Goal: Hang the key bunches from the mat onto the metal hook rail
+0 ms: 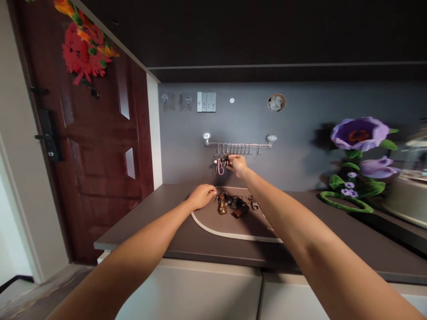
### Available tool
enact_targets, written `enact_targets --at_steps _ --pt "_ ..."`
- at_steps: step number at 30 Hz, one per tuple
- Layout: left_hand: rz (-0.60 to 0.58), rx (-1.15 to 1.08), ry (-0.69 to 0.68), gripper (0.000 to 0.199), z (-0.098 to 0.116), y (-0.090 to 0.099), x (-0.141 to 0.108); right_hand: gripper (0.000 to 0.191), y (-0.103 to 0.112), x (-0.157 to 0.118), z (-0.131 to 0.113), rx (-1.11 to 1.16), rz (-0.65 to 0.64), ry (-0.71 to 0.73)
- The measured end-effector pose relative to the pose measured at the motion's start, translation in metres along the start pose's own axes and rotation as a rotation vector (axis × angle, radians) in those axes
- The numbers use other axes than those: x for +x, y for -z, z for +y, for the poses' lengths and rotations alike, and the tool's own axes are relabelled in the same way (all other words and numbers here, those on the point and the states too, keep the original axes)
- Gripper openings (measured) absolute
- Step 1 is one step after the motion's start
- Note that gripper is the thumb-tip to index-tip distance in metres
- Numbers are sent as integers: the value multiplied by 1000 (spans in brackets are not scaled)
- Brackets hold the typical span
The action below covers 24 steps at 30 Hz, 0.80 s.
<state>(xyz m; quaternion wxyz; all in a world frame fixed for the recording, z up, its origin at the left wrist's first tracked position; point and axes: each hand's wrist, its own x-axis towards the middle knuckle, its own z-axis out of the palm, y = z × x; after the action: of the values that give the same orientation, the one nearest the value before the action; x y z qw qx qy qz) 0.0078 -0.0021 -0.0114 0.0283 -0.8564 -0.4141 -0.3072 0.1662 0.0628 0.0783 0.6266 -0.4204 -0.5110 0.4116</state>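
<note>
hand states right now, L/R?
Left hand: fingers curled at the light-rimmed mat; can't tell if holding anything.
Right hand: closed, pinching a small dark item below the hook rack.

Keys [237, 202] on mat [233, 229]; keyrings [219, 166] seemingly on rack [238, 145]

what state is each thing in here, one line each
Hook rail: mounted, running level
Mat: lying flat
Right hand: fingers bent, up at the hook rail; grip unclear
Left hand: fingers curled, at the mat's left side
Pink loop: hanging below the hook rail
Keys and fobs: lying clustered on the mat
Door: shut
Larger purple flower: bloom open
Cabinet fronts: shut
</note>
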Motion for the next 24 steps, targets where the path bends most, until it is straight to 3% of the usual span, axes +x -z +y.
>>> enact_targets --at_steps 8,17,24 --pt "10 -11 5 24 -1 1 -1 11 6 -16 -2 -10 -92 -21" --pt "-7 -50 8 23 -8 -3 1 15 16 -32 8 -81 -41 -52" --pt "-53 -47 17 26 -3 2 -1 13 20 -60 16 -141 -129 7"
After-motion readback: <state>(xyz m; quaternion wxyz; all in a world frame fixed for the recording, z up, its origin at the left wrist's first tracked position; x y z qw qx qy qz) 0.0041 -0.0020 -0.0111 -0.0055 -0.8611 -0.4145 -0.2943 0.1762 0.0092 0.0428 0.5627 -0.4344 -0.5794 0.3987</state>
